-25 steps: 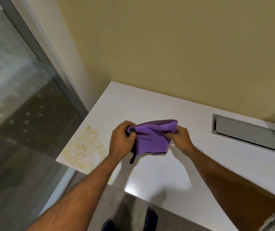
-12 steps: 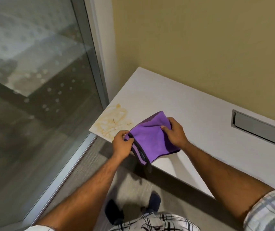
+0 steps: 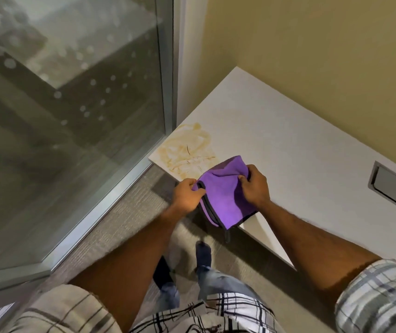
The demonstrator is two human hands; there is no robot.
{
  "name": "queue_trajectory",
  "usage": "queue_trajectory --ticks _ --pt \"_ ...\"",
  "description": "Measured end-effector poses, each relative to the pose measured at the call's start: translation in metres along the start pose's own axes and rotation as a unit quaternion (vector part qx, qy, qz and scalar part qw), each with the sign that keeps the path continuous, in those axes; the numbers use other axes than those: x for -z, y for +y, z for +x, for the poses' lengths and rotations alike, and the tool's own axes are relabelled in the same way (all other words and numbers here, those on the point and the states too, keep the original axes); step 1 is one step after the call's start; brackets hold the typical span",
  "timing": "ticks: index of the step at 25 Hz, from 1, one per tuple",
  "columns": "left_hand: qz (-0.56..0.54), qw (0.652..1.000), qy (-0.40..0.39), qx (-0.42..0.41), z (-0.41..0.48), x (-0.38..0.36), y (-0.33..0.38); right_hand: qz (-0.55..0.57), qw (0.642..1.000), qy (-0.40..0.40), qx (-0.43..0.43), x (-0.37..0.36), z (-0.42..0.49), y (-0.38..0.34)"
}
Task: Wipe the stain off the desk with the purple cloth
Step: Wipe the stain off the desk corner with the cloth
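A folded purple cloth (image 3: pixel 225 198) with a dark hem hangs between both hands over the front edge of the white desk (image 3: pixel 276 140). My left hand (image 3: pixel 187 195) pinches its left edge; my right hand (image 3: pixel 256 186) grips its upper right part. A yellow-brown smeared stain (image 3: pixel 187 150) covers the desk's near left corner, just up and left of the cloth, and the cloth does not touch it.
A glass wall with a metal frame (image 3: pixel 165 68) stands to the left of the desk. A beige wall (image 3: pixel 312 56) runs behind it. A grey cable hatch (image 3: pixel 394 188) is set into the desk at right. My feet (image 3: pixel 201 255) stand on grey floor below.
The view has swung left and down, bringing the stain closer to the cloth. Both hands have kept hold of the cloth and drawn it back toward the desk's front edge.
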State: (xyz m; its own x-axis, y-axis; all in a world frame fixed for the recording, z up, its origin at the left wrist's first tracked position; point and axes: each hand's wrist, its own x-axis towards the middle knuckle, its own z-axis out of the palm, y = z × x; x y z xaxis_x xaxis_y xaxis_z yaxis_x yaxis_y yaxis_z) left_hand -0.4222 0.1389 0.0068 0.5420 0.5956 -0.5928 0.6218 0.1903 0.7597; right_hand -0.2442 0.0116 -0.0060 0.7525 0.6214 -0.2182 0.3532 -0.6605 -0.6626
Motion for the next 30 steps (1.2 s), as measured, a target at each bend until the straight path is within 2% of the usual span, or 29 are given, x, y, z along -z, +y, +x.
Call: queue_trajectory --ticks 3,7,12,14,16,19,21,23,25,28,30 --pt "0.022 0.999 -0.019 -0.025 0.002 0.003 -0.003 -0.065 0.997 0.034 -0.019 -0.016 0.003 0.002" --pt "0.08 0.995 -0.036 -0.055 0.01 0.011 -0.008 -0.147 0.986 0.072 0.018 -0.041 -0.001 -0.001" --pt "0.114 0.989 -0.002 -0.091 0.015 0.029 -0.02 -0.204 0.975 -0.059 -0.073 -0.075 0.013 -0.004" --pt "0.116 0.989 -0.015 -0.086 0.016 0.038 -0.028 -0.237 0.966 -0.071 -0.079 -0.089 0.018 -0.008" --pt "0.127 0.989 -0.015 -0.08 0.016 0.048 -0.042 -0.27 0.959 -0.058 -0.058 -0.099 0.019 -0.01" --pt "0.162 0.984 0.021 -0.071 0.012 0.064 -0.062 -0.294 0.955 -0.028 0.037 -0.1 0.012 -0.001" --pt "0.213 0.973 0.047 -0.074 0.009 0.078 -0.074 -0.281 0.954 -0.018 0.105 -0.093 0.008 0.009" --pt "0.277 0.955 0.056 -0.088 0.008 0.093 -0.081 -0.252 0.96 -0.009 0.123 -0.08 0.005 0.022" --pt "0.322 0.939 0.062 -0.1 0.008 0.108 -0.086 -0.23 0.97 0.016 0.08 -0.069 0.009 0.032" --pt "0.334 0.935 0.082 -0.087 0.008 0.123 -0.093 -0.186 0.981 0.058 -0.024 -0.074 0.031 0.017" --pt "0.343 0.931 0.093 -0.086 0.005 0.127 -0.097 -0.186 0.981 0.046 -0.024 -0.088 0.037 -0.002"
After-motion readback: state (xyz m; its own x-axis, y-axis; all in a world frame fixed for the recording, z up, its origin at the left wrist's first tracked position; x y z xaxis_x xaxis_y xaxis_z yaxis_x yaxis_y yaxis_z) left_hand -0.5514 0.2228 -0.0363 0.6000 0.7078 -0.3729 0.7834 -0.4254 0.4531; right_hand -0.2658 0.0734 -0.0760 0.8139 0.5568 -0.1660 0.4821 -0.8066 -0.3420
